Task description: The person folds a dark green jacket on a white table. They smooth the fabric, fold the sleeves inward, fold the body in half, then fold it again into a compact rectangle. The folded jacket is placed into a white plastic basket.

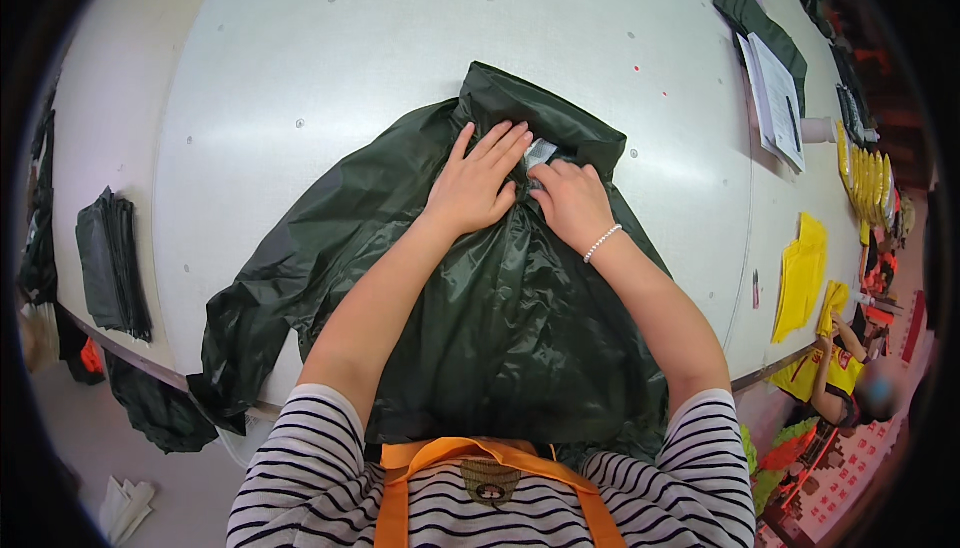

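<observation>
A dark green, shiny raincoat lies spread on the table in front of me, its collar pointing away and its lower edge against my body. One sleeve stretches out to the left. My left hand rests flat on it just below the collar, fingers extended. Beside it, my right hand, with a beaded bracelet at the wrist, has its fingers curled and pinching the fabric near the neck opening. Between the hands shows a small whitish label. The right fingertips are partly hidden.
The pale table carries a folded dark green stack at left. At right lie papers with a pen, dark green fabric, a yellow folded piece and yellow packets. A person in yellow works at the far right.
</observation>
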The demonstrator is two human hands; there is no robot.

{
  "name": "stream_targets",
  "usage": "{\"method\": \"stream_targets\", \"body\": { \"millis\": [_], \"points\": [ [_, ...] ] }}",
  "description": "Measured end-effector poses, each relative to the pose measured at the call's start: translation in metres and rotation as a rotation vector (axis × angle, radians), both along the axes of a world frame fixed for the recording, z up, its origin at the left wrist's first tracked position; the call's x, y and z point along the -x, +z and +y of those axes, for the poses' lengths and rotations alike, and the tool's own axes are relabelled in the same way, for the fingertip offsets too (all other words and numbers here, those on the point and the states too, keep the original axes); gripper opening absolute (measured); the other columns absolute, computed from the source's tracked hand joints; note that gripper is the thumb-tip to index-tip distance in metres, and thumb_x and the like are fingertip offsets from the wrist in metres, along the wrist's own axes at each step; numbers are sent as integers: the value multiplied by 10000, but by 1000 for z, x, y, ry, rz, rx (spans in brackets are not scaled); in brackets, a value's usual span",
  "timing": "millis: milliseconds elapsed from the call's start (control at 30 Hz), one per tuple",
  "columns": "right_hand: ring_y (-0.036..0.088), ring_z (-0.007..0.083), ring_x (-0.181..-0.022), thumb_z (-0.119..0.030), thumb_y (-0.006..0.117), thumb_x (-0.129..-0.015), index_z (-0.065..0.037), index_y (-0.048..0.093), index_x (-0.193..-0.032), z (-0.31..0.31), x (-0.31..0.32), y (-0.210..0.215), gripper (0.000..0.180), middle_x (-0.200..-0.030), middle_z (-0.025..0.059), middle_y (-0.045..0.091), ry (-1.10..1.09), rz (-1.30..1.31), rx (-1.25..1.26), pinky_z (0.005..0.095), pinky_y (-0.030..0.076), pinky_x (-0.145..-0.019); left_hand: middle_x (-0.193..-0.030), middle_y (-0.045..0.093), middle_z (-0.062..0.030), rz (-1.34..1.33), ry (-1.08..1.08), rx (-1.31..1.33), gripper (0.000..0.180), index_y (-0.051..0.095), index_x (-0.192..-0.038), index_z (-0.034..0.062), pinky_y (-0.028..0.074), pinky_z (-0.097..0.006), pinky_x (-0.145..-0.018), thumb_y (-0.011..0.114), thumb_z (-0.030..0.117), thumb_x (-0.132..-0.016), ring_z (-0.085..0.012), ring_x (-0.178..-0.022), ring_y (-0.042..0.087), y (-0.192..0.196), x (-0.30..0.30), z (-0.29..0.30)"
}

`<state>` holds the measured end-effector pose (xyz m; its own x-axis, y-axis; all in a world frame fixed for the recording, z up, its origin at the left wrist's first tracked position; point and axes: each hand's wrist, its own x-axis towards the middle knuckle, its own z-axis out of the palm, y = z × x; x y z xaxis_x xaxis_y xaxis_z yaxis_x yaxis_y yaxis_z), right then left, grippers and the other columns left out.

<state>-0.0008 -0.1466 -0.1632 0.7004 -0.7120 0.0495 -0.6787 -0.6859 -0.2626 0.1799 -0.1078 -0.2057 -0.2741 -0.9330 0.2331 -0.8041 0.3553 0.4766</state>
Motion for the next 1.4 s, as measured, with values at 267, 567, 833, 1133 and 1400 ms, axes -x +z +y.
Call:
{"method": "stream_targets", "body": {
  "millis": [267,567,833,1133,1400],
  "points": [
    [639,319,-772,-229,687,-776,-59,661,-801,-15,-9,27,174,-820,139,653,-115,177,-284,416,479,-687,-1319,513,-10,67,78,232,107,576,-922,109,191,-516,-1116,578,102,-815,-179,-1319,383,-6,-4,3],
    [629,289,-767,-205,683,-792,-68,683,-893,-16,-13,46,169,-833,108,646,-31,-134,-56,387,480,-720,-1301,531,-17,181,154,375,208,570,-914,121,189,-515,-1111,613,20,-737,-206,-1287,428,-8,-7,5],
    [629,297,-704,-182,726,-735,-42,675,-824,-7,-22,46,174,-796,104,643,-17,120,-211,384,501,-672,-1304,527,-13,189,150,362,143,581,-927,122,214,-505,-1111,609,89,-791,-188,-1282,431,-8,-8,6],
    [621,293,-776,-99,628,-762,-44,635,-734,2,-24,34,62,-801,120,620,-6,239,-108,380,476,-694,-1357,482,-37,245,145,277,372,548,-1131,117,211,-458,-1116,622,44,-774,-212,-1313,393,-2,-8,6],
    [530,218,-862,-75,604,-716,-72,591,-867,-24,-33,5,152,-865,64,545,42,297,341,330,387,-730,-1078,589,-84,361,326,447,351,559,-1087,87,406,-382,-830,670,97,-754,-288,-978,543,-5,-11,4]
  ]
}}
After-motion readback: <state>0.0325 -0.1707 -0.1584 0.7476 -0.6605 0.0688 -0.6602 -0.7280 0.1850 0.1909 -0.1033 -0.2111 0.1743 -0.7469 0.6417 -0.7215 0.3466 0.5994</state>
